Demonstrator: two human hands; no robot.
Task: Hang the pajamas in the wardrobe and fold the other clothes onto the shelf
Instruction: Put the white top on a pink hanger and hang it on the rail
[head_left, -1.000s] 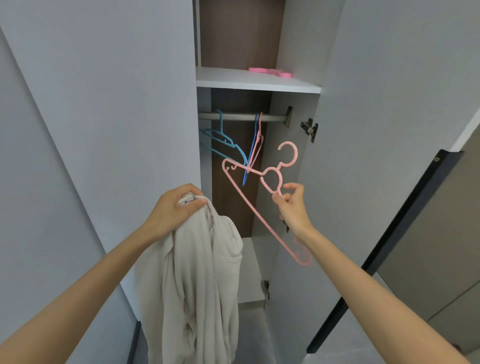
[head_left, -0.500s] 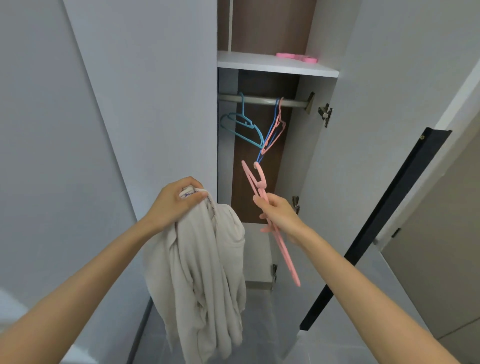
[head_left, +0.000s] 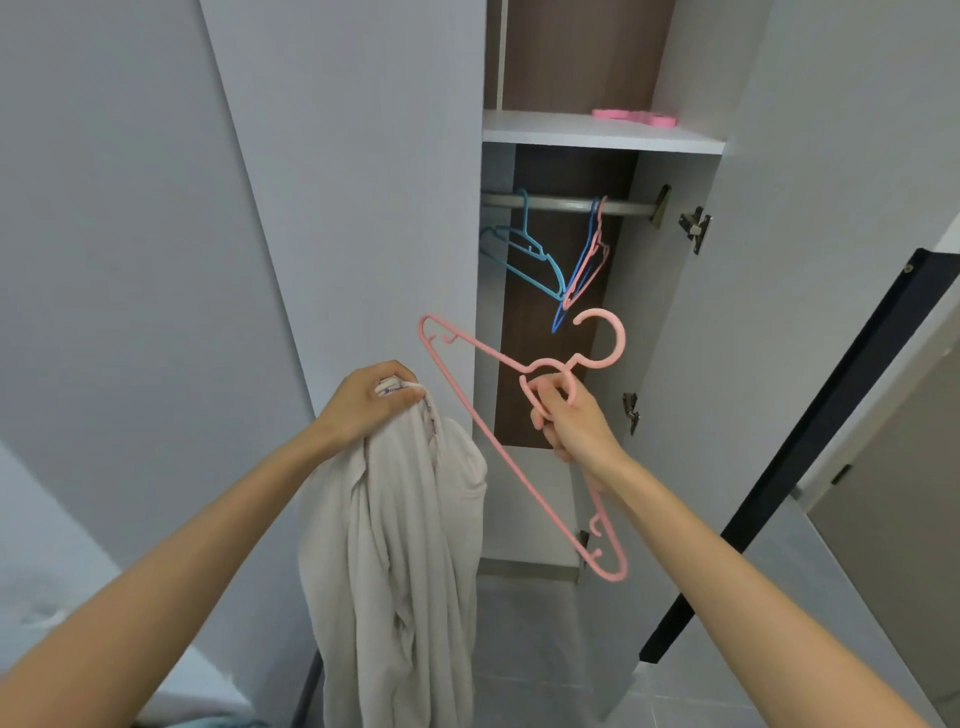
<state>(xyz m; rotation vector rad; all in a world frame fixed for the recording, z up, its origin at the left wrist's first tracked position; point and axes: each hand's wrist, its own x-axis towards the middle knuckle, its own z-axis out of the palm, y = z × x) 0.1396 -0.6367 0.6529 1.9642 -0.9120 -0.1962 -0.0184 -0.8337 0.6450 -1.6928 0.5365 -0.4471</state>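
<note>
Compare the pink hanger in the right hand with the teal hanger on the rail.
The pink hanger is gripped by the right hand, off the rail; the teal hanger hangs hooked on the rail. The pink hanger is tilted, hook leaning right; the teal hanger's hook stands upright. Both are bare plastic hangers.

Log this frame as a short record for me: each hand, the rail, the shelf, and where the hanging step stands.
left hand: grips a beige garment at its collar; the cloth hangs down
right hand: grips a pink hanger just below the hook, hook uppermost
rail: carries a teal hanger, a blue hanger and a second pink hanger, all bare
shelf: a flat pink item lies on it
stage: garment not yet on the hanger; the two are apart
</note>
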